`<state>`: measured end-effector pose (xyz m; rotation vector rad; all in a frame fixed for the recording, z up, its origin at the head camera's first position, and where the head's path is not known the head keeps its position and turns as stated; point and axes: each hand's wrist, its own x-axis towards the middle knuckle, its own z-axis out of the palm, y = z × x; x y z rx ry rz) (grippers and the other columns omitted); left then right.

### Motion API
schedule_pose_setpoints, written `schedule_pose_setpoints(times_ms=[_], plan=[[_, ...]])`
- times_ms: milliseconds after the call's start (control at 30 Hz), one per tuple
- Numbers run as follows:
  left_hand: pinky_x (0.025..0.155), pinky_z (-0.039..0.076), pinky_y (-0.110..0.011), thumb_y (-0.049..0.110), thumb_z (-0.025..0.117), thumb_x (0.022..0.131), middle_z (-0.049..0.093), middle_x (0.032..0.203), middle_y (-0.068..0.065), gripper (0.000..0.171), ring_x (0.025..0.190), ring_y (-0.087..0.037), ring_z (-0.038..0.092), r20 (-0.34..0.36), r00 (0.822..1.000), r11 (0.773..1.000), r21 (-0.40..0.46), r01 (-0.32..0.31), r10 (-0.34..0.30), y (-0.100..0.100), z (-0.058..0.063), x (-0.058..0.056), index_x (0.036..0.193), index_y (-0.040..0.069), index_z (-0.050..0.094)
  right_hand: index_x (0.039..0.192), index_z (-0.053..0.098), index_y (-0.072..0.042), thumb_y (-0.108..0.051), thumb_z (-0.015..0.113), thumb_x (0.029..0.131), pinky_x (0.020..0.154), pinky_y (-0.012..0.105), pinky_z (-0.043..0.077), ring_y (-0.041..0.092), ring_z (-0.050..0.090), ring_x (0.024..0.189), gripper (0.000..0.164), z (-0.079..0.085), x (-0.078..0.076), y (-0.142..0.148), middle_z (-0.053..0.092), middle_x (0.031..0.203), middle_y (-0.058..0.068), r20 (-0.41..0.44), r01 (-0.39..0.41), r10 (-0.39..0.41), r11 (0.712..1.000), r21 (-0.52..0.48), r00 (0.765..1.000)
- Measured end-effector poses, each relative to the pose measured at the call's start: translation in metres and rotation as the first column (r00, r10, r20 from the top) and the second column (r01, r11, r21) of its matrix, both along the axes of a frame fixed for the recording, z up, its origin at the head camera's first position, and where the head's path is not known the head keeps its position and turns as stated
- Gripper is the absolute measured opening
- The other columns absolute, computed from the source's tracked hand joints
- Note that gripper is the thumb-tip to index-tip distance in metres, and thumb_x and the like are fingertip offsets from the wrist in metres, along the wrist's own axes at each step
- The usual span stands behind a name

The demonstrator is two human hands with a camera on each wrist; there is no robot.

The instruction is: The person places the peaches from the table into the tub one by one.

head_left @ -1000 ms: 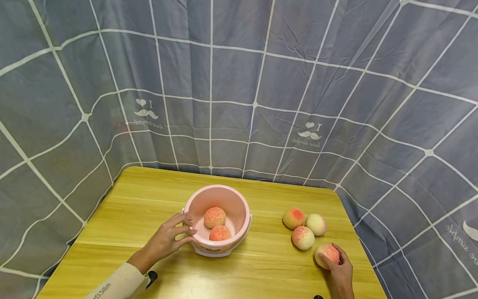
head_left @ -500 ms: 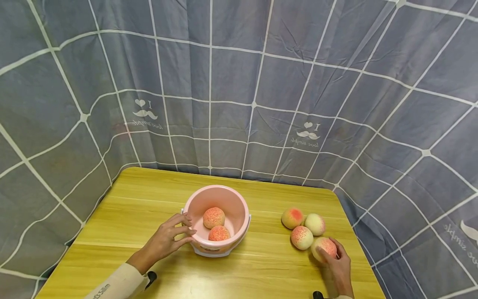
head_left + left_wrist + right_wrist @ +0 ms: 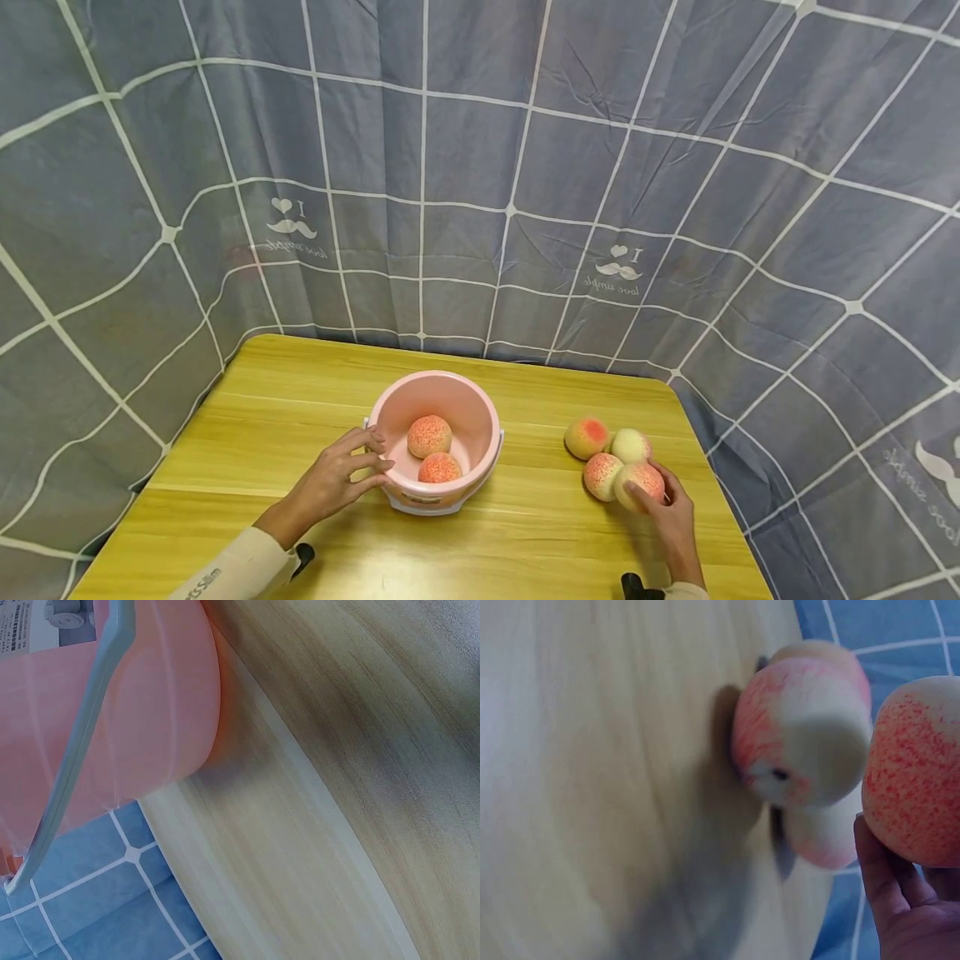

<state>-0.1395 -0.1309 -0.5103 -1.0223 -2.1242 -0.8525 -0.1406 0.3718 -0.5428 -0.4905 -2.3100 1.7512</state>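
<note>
A yellow, wood-grained tabletop (image 3: 540,533) lay under both hands, glossy with glare between them. Beyond and around it hung a blue-grey fabric curtain (image 3: 465,158) with white grid lines. The right hand (image 3: 672,515) pinched a round, cream-and-red speckled peach (image 3: 640,487), three more round peaches (image 3: 602,476) just past that grip. The left hand (image 3: 337,477) pinched the rim of a round pink plastic bucket (image 3: 476,417); inside, right of those fingers, lay two orange-red speckled peaches (image 3: 430,437).
</note>
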Motion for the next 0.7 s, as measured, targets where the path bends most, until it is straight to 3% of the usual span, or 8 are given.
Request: schedule_pose_setpoints(times_ms=[100, 267, 433, 700], plan=[[0.113, 0.03, -0.014, 0.044, 0.054, 0.09, 0.06, 0.097, -0.001, 0.038, 0.102, -0.042, 0.061, -0.002, 1.0, 1.0, -0.002, -0.006, 0.006, 0.0, 0.001, 0.0, 0.084, 0.014, 0.075, 0.139, 0.048, -0.006, -0.014, 0.078, 0.082, 0.074, 0.005, 0.05, -0.007, 0.051, 0.096, 0.065, 0.007, -0.003, -0.005, 0.049, 0.115, -0.014, 0.006, -0.032, 0.032, 0.999, 0.0, 0.999], [0.113, 0.031, -0.014, 0.045, 0.053, 0.091, 0.06, 0.098, -0.001, 0.039, 0.102, -0.041, 0.061, -0.009, 1.0, 1.0, -0.003, -0.005, 0.005, 0.0, 0.002, 0.0, 0.083, 0.014, 0.075, 0.138, 0.048, -0.008, -0.013, 0.078, 0.082, 0.072, 0.01, 0.053, -0.002, 0.053, 0.094, 0.063, 0.017, -0.005, -0.012, 0.05, 0.117, -0.007, 0.002, -0.078, 0.078, 0.997, 0.005, 0.997], [0.113, 0.031, -0.014, 0.045, 0.053, 0.091, 0.06, 0.097, -0.001, 0.039, 0.102, -0.04, 0.061, -0.019, 1.0, 1.0, 0.002, 0.001, -0.001, 0.0, 0.002, 0.0, 0.083, 0.013, 0.075, 0.137, 0.049, -0.007, -0.013, 0.077, 0.083, 0.071, 0.013, 0.054, 0.002, 0.053, 0.091, 0.06, 0.024, -0.007, -0.021, 0.051, 0.113, -0.006, -0.002, -0.115, 0.115, 0.993, 0.007, 0.993], [0.114, 0.03, -0.014, 0.045, 0.054, 0.09, 0.06, 0.096, -0.005, 0.038, 0.104, -0.038, 0.061, -0.021, 1.0, 1.0, 0.01, 0.008, -0.008, 0.0, 0.002, -0.001, 0.083, 0.014, 0.075, 0.135, 0.049, 0.001, -0.003, 0.075, 0.083, 0.076, 0.012, 0.055, 0.002, 0.056, 0.094, 0.058, 0.024, -0.011, -0.035, 0.055, 0.111, -0.011, -0.089, -0.187, 0.184, 0.982, -0.034, 0.979]])
